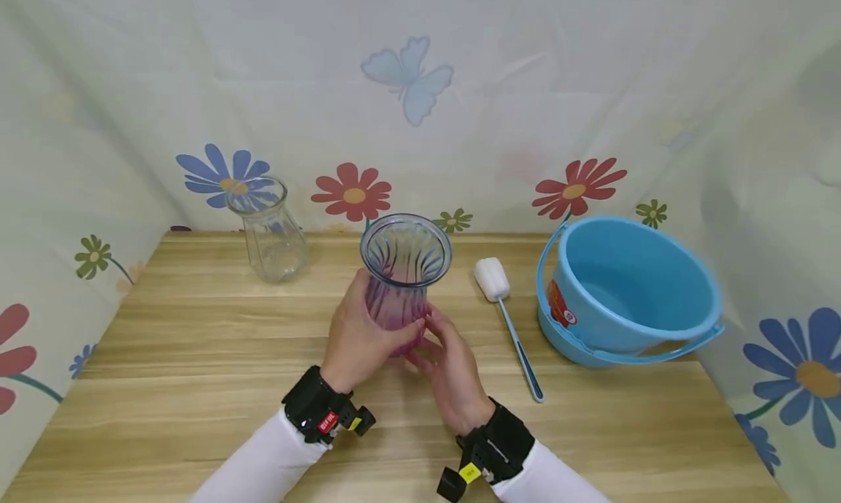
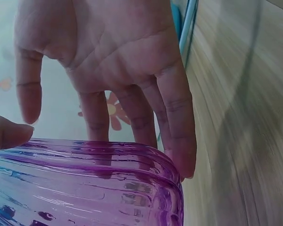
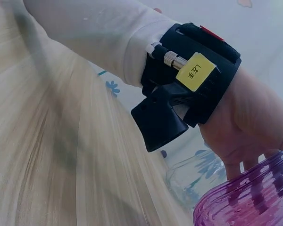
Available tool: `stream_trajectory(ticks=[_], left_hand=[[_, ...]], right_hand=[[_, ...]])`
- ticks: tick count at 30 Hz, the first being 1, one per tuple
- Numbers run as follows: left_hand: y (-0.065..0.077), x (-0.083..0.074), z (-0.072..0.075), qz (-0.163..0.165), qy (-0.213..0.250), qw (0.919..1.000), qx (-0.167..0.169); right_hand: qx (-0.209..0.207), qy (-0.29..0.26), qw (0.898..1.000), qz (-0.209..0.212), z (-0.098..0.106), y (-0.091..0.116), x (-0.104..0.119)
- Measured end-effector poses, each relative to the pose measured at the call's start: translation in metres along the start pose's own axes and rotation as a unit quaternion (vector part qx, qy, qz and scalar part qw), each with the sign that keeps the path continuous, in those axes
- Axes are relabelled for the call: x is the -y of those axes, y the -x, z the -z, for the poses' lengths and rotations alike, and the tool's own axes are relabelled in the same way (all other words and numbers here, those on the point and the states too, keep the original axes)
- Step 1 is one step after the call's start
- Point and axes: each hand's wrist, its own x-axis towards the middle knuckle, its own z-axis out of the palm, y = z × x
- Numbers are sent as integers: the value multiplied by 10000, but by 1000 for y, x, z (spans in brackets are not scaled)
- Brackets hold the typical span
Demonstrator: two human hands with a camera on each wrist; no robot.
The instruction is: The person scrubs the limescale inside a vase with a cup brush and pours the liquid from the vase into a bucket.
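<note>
A ribbed glass vase (image 1: 406,269), blue at its flared rim and purple toward the base, stands almost upright between the hands. My left hand (image 1: 363,335) grips its lower body, thumb across the near side; in the right wrist view, fingers of the left hand (image 3: 245,127) show through the purple glass. My right hand (image 1: 453,371) touches the lower right side near the base. The left wrist view shows the right hand (image 2: 118,52) with nearly straight fingers against the purple vase (image 2: 99,183), its thumb apart from the glass. Whether the base touches the table cannot be told.
A clear glass vase (image 1: 276,244) stands at the back left of the wooden table (image 1: 197,386). To the right lies a white-headed sponge brush (image 1: 493,279) with a blue handle. Beyond it sits a light-blue bucket (image 1: 631,328), its handle lowered. Flower-printed cloth (image 1: 499,109) surrounds the table.
</note>
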Motion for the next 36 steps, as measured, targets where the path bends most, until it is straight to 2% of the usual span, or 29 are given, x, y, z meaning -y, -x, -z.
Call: stream_trajectory(ticks=[6,13,24,31,36], left_hand=[[2,-3,-1,-13,37,10000,-52],[2,-3,2,-132,-240,9994,-226],[1,5,14,-27,-202,9998,-92],[7,13,31,-11,-170,9998,-79],[13,21,47,28,-360,9992,-180]], right_hand=[[53,-19,10000,0,1,1,0],[225,-36,9997,89,-1,1,-1],[342,133,9990,237,-8,-1,-10],[570,314,9976,254,-16,-3,-18],[831,432,9955,161,-26,-7,-26]])
